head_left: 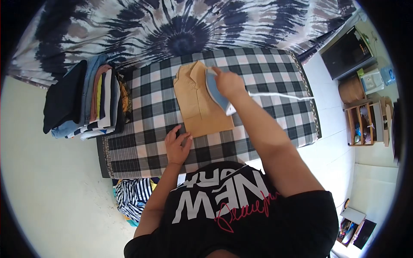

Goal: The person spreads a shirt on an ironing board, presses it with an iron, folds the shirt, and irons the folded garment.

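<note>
A folded tan shirt (208, 122) with its collar at the far end lies on a black-and-white checked cloth (150, 101). My right hand (228, 84) is wrapped round the handle of a clothes iron (216, 93), blue and white. The iron is over the right side of the shirt, its handle partly hidden by my fingers. From it a white cord (279, 94) runs off to the right. At the shirt's near left corner, my left hand (177, 146) rests with its fingers apart, the fingertips at the fabric's edge.
A tall stack of folded clothes (92, 101) stands at the cloth's left end. Below the near edge is a heap of striped clothes (131, 198). A tie-dye curtain (185, 30) hangs behind. Wooden shelves (365, 122) and a television (347, 52) stand at right.
</note>
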Tool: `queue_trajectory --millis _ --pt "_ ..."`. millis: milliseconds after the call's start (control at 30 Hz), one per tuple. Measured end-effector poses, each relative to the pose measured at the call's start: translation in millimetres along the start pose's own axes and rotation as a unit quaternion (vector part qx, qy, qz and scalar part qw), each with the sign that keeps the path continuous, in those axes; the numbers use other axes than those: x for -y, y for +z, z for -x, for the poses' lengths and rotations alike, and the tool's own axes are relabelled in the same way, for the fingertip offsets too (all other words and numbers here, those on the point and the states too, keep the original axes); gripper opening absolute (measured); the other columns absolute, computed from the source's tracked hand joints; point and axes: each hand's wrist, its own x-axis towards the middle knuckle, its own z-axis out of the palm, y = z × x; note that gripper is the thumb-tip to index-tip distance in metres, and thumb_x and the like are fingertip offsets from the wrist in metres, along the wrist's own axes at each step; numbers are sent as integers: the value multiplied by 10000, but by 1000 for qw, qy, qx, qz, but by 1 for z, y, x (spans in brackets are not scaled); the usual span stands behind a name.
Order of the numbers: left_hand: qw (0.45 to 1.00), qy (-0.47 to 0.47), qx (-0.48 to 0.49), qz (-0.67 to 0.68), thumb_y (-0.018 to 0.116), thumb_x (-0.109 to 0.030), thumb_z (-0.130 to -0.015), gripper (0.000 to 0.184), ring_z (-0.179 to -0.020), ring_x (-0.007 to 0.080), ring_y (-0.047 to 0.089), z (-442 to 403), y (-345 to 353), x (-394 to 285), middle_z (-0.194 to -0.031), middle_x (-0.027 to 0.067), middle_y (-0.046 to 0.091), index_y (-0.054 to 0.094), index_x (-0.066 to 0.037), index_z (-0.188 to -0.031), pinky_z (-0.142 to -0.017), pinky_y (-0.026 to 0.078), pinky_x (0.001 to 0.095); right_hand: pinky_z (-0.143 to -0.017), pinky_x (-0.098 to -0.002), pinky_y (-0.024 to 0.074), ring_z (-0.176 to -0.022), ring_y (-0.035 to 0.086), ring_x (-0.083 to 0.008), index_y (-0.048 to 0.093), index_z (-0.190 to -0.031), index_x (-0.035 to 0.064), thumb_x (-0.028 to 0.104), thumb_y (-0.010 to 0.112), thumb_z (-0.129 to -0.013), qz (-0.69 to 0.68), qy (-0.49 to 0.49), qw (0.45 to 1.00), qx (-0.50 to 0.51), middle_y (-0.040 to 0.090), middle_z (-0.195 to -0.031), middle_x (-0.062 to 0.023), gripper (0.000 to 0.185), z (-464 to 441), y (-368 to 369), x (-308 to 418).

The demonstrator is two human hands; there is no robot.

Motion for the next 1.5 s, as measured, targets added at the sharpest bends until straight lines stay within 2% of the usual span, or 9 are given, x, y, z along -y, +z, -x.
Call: queue_trajectory --millis 167,333,500,667,733,867,1100,1233,1500 --pt "1000 -9 4 -2 719 -197 -825 167 -1162 266 535 3 4 7 -1322 71 570 741 -117 -970 -1001 386 370 -861 -457 529 -998 667 -348 484 -1410 270 278 443 -996 -66 17 996 63 700 -1107 -134 416 -23 -7 0" --pt "1000 -1 4 5 717 -190 -826 161 -1158 266 538 4 4 9 -1321 71 570 734 -111 -966 -997 388 365 -835 -465 535 -1022 665 -334 461 -1423 273 263 410 -992 -30 22 993 112 679 -1142 -164 434 34 -19 -2" --pt "999 -15 -5 29 714 -161 -829 145 -1172 283 541 3 1 6 -1317 106 574 724 -77 -947 -992 396 366 -663 -453 515 -738 669 -364 441 -1434 279 290 518 -966 3 -119 988 96 689 -814 -185 474 105 -8 -36" --pt "999 -12 -20 28 722 -182 -809 138 -1163 268 539 5 6 13 -1329 82 562 710 -97 -916 -985 397 367 -656 -445 507 -710 659 -351 491 -1410 308 307 531 -959 -26 -168 979 112 685 -801 -163 452 107 -42 -18" --pt "999 -13 -20 30 722 -180 -807 137 -1164 269 539 8 6 13 -1330 86 560 709 -95 -915 -985 397 368 -663 -434 510 -715 663 -341 529 -1390 309 308 513 -965 0 -184 980 72 690 -805 -149 425 93 -43 6" --pt "999 -17 -25 29 721 -174 -803 136 -1165 270 539 7 4 14 -1335 98 555 706 -91 -910 -986 399 370 -693 -433 521 -750 670 -331 556 -1353 261 313 498 -967 33 -238 970 38 703 -856 -140 393 47 -7 43" --pt "997 -32 -24 62 722 -152 -806 130 -1166 284 541 7 0 4 -1323 124 560 704 -68 -903 -989 409 371 -714 -439 524 -794 677 -338 580 -1317 227 311 520 -950 6 -235 967 103 714 -930 -129 381 21 -2 72" --pt "997 -27 -26 61 725 -134 -807 130 -1152 295 546 -1 -4 2 -1303 133 572 699 -51 -904 -986 420 375 -698 -428 521 -783 676 -329 566 -1332 230 316 538 -945 -2 -311 937 155 699 -912 -136 397 67 -4 36" --pt "995 -75 -59 32 724 -160 -813 222 -970 290 578 -63 0 2 -1117 101 625 656 -51 -993 -888 452 387 -658 -410 527 -719 682 -311 503 -1386 242 361 542 -973 21 -201 975 91 696 -856 -117 431 83 -32 -35"
